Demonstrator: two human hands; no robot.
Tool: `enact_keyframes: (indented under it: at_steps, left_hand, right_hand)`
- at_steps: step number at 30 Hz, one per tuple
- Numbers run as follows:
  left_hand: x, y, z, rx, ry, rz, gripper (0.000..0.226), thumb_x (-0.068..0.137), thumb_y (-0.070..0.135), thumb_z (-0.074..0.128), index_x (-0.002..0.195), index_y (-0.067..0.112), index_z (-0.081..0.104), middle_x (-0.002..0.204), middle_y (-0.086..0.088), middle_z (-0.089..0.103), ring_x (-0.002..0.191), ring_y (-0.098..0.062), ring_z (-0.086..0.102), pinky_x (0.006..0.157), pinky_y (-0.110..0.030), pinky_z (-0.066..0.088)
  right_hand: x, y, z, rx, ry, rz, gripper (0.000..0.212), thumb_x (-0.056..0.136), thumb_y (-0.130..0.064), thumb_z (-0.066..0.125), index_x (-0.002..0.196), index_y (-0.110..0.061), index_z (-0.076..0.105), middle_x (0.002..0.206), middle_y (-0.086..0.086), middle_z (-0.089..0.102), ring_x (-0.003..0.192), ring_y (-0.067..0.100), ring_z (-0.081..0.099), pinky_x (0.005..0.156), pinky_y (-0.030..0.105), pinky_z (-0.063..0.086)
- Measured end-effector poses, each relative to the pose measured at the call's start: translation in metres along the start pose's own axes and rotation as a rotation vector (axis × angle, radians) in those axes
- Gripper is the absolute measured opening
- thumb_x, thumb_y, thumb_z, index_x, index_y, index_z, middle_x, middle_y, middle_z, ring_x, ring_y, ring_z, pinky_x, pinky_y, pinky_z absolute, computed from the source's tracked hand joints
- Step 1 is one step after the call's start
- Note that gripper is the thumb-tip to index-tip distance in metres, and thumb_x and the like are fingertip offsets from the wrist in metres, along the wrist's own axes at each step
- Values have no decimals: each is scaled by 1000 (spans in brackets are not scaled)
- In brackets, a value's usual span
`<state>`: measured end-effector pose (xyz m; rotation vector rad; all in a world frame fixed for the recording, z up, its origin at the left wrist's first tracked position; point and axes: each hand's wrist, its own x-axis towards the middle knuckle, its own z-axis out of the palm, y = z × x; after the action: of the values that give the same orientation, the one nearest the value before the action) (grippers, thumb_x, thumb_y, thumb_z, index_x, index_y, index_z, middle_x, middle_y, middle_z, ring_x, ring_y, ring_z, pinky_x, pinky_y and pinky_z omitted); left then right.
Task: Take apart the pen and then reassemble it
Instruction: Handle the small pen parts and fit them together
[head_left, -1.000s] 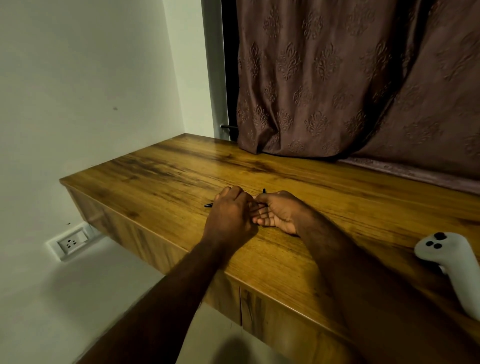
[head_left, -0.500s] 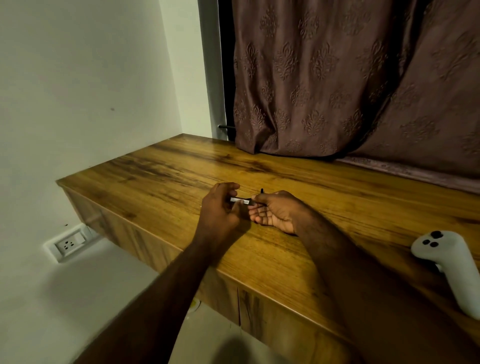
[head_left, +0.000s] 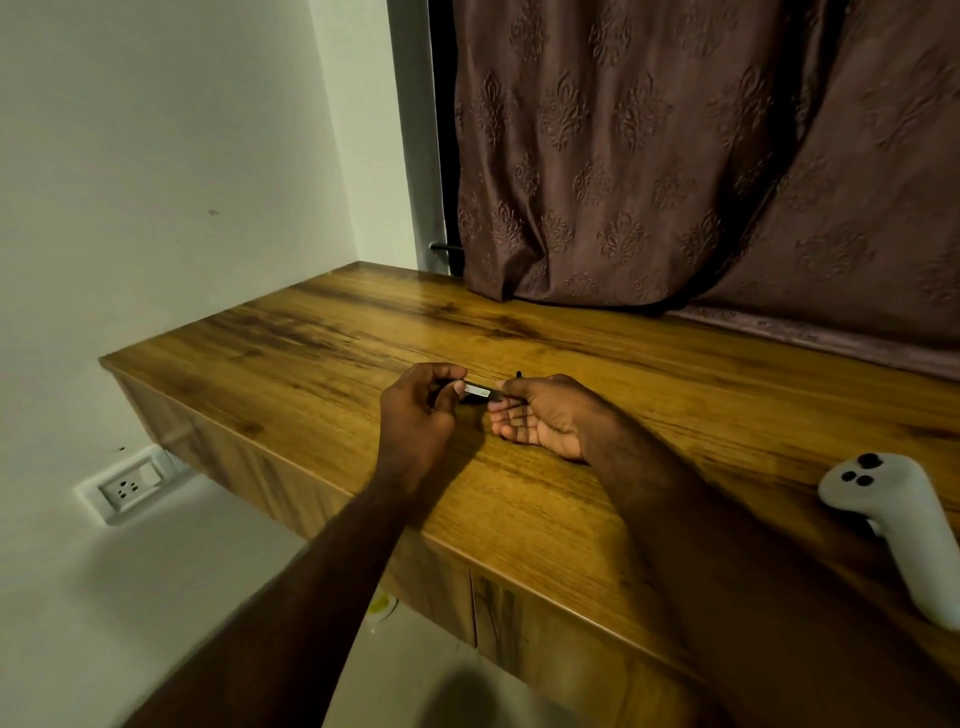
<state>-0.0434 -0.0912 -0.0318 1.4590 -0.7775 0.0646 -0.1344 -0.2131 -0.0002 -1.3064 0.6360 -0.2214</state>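
Observation:
A thin dark pen (head_left: 478, 389) with a pale label stretches between my two hands, just above the wooden desk (head_left: 597, 499). My left hand (head_left: 415, 415) pinches its left end with thumb and fingers curled. My right hand (head_left: 540, 415) rests palm up on the desk, and its fingertips grip the pen's right end. A small black tip (head_left: 518, 373) sticks up behind my right fingers. Most of the pen's length is hidden inside the hands.
A white handheld controller (head_left: 904, 525) lies on the desk at the right edge. A brown patterned curtain (head_left: 675, 156) hangs down onto the desk's back. A wall socket (head_left: 127, 486) sits low on the white wall to the left.
My hands were pressed together over the pen a second ago. My left hand has since drawn to the left, and a labelled stretch of the pen now shows between the hands.

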Motion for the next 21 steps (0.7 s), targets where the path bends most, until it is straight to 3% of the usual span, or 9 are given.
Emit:
enact_keyframes:
  at_steps: [5, 16, 21]
  left_hand:
    - [-1, 0, 2, 22, -25, 3, 23, 87, 1, 60, 89, 24, 65, 92, -6, 70, 88, -15, 67, 76, -20, 52]
    - [7, -8, -1, 102, -61, -85, 17, 90, 1, 55, 101, 3, 68, 92, -2, 67, 86, -12, 63, 72, -9, 47]
    - [10, -10, -3, 75, -63, -119, 17, 90, 2, 56, 99, 8, 69, 101, -9, 67, 95, -17, 63, 86, -25, 49]
  right_hand:
    - [1, 1, -1, 3, 7, -13, 24, 94, -16, 55, 82, 4, 62, 76, 16, 64, 48, 15, 66, 44, 20, 52]
    - [3, 1, -1, 64, 18, -8, 26, 95, -16, 53, 84, 6, 61, 75, 17, 62, 43, 14, 65, 42, 19, 51]
    - [3, 0, -4, 94, -15, -10, 24, 93, -18, 57, 83, 3, 63, 75, 15, 64, 52, 16, 66, 46, 20, 53]
